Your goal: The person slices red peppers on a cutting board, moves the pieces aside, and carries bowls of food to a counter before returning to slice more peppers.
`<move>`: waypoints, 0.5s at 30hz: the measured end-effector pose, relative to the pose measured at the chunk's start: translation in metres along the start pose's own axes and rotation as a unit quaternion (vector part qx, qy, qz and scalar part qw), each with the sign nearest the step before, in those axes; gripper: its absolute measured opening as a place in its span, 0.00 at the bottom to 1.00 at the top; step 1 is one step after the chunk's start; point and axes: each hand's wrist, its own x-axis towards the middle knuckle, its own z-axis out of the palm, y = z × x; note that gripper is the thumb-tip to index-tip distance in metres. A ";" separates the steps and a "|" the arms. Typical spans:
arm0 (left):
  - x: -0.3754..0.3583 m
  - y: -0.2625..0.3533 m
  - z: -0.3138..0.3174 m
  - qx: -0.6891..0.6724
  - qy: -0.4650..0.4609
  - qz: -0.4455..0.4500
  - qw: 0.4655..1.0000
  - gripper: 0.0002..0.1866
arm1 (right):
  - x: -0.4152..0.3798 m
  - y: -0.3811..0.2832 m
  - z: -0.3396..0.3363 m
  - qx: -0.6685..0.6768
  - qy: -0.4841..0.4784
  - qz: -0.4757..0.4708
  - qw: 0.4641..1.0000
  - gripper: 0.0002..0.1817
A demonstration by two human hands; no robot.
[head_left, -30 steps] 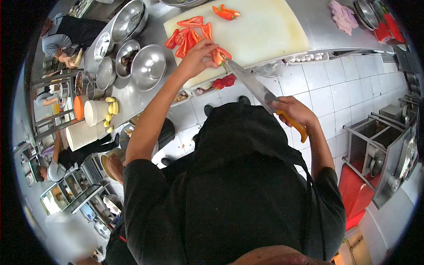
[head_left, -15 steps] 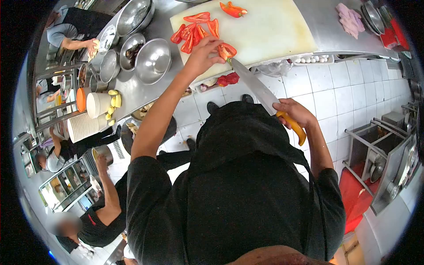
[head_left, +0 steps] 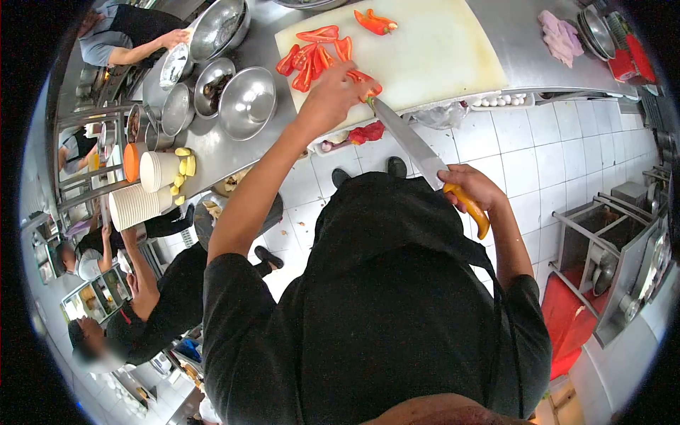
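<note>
On the white cutting board (head_left: 432,60), near its front edge, my left hand (head_left: 333,99) is closed over a red pepper piece (head_left: 368,86) and partly covers it; its fingers are a little blurred. My right hand (head_left: 473,188) grips the yellow handle of a long kitchen knife (head_left: 407,134). The blade slants up and left, its tip at the pepper's near end, where a bit of green shows. Several cut red pepper pieces (head_left: 304,62) lie grouped beyond my left hand. Another red pepper piece (head_left: 375,23) rests apart at the board's far side.
Steel bowls (head_left: 246,101) stand left of the board. Stacked white tubs (head_left: 142,202) and yellow pieces (head_left: 185,164) sit at the counter's left end. A pink cloth (head_left: 559,37) lies to the right. Under the board's edge is a tray of white round items (head_left: 499,100). Co-workers stand at left.
My left hand has shifted slightly right and down, covering more of the pepper piece. The knife stays nearly in place. A co-worker at lower left has moved an arm and turned.
</note>
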 end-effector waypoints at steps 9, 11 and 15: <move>0.013 0.007 -0.005 0.016 -0.043 0.116 0.992 0.12 | 0.002 0.001 0.003 -0.023 0.038 0.001 0.999 0.14; 0.012 -0.002 0.002 -0.088 -0.007 0.045 0.995 0.10 | 0.006 0.005 -0.001 -0.048 0.033 -0.008 0.998 0.16; 0.030 -0.008 -0.013 -0.198 0.229 -0.085 0.949 0.08 | 0.017 0.008 0.000 -0.049 0.013 -0.035 0.998 0.16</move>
